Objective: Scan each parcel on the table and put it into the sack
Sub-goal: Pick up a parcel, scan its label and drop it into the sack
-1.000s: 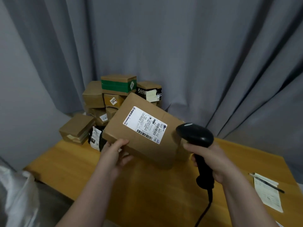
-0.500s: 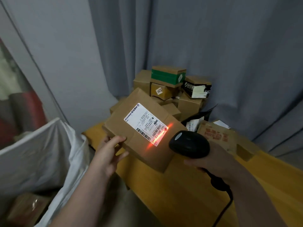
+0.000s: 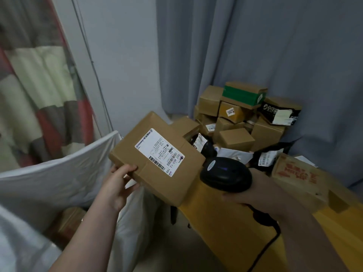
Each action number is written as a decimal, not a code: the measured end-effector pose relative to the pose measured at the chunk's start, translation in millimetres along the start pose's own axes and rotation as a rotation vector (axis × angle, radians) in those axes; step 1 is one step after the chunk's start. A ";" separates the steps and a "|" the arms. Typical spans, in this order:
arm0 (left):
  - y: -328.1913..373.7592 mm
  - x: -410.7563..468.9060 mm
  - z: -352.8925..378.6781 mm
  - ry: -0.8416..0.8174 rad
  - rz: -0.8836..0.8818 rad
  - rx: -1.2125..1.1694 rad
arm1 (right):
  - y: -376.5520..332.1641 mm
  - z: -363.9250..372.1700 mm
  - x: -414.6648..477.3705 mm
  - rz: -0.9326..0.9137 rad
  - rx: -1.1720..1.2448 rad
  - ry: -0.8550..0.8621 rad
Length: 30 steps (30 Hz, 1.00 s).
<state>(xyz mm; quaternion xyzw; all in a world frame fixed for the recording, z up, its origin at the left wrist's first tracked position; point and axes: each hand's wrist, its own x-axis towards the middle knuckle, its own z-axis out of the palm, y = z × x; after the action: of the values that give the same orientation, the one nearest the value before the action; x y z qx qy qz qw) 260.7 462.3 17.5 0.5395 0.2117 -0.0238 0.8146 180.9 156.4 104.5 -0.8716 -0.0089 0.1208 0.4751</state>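
Brown cardboard parcel (image 3: 170,183), flat and rectangular, fills the middle of the head view. It is held in the air between a white sack (image 3: 59,177) on the left and a yellow wooden table (image 3: 225,222) on the right.

The left hand (image 3: 117,185) grips the parcel's near left corner, thumb on top and fingers curled underneath. The box is tilted with its white shipping label (image 3: 159,152) facing up, probably so the barcodes can be read.

The right hand (image 3: 261,191) is wrapped around the handle of a black barcode scanner (image 3: 225,173). The scanner's head sits just beside the parcel's right edge and points toward the label. Its cable (image 3: 271,242) trails down toward the near right. No scan light shows on the label, so whether the reading is done cannot be told.

The sack's open mouth gapes just beside the parcel, low and to the left. That placement likely makes the drop a short move once the scan is finished.

At the far end of the table, a heap of unscanned parcels (image 3: 245,118) is stacked against a grey curtain (image 3: 275,55). They are mostly brown boxes, with one green-banded box and a few black bags. A flat carton with red print (image 3: 298,175) lies nearer on the right.
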 end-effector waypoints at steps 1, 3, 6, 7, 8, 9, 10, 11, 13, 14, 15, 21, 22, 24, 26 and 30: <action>2.9 2.3 -7.4 0.004 0.001 -0.013 | -3.4 5.5 2.7 -0.004 0.013 -0.003; 8.5 6.9 -22.1 0.028 0.008 -0.028 | -10.1 17.6 8.5 -0.013 0.043 -0.002; 18.3 12.1 -44.7 0.074 0.055 -0.018 | -21.6 38.7 19.6 -0.034 0.078 -0.018; 22.6 13.0 -51.8 0.095 0.090 -0.013 | -25.6 46.5 24.4 -0.044 0.098 -0.029; 27.2 14.7 -59.4 0.125 0.133 -0.004 | -29.8 54.6 29.2 -0.054 0.114 -0.039; 31.9 16.1 -66.2 0.159 0.183 -0.002 | -33.8 63.2 34.2 -0.065 0.124 -0.053; 36.7 18.1 -74.2 0.197 0.238 0.001 | -37.4 72.0 39.8 -0.075 0.126 -0.071; 41.0 20.0 -82.4 0.233 0.300 0.010 | -40.0 81.2 45.8 -0.076 0.130 -0.089; 47.7 23.9 -100.1 0.321 0.404 0.083 | -43.8 99.5 58.1 -0.055 0.149 -0.118; 49.3 26.5 -109.7 0.368 0.431 0.146 | -44.9 108.1 64.7 -0.040 0.157 -0.130; 50.5 27.8 -119.0 0.406 0.450 0.215 | -45.0 116.2 71.1 -0.018 0.156 -0.139; 39.1 49.7 -157.9 0.411 0.452 0.788 | -40.9 156.7 101.9 0.118 0.149 -0.174; 34.0 54.1 -160.1 0.389 0.415 0.845 | -39.5 162.4 105.4 0.135 0.152 -0.175; 22.0 63.9 -163.1 0.348 0.325 0.923 | -36.5 172.1 112.0 0.157 0.164 -0.183; 8.4 73.8 -165.8 0.311 0.230 0.969 | -33.1 179.6 117.1 0.167 0.173 -0.194; -13.1 90.3 -158.6 0.254 0.107 1.047 | -24.4 186.8 126.1 0.185 0.184 -0.181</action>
<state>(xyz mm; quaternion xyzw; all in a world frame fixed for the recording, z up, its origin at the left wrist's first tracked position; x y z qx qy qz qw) 288.7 615.0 -79.4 0.8820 0.2405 -0.0192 0.4049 264.8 340.5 2.2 -0.8069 0.0396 0.2422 0.5373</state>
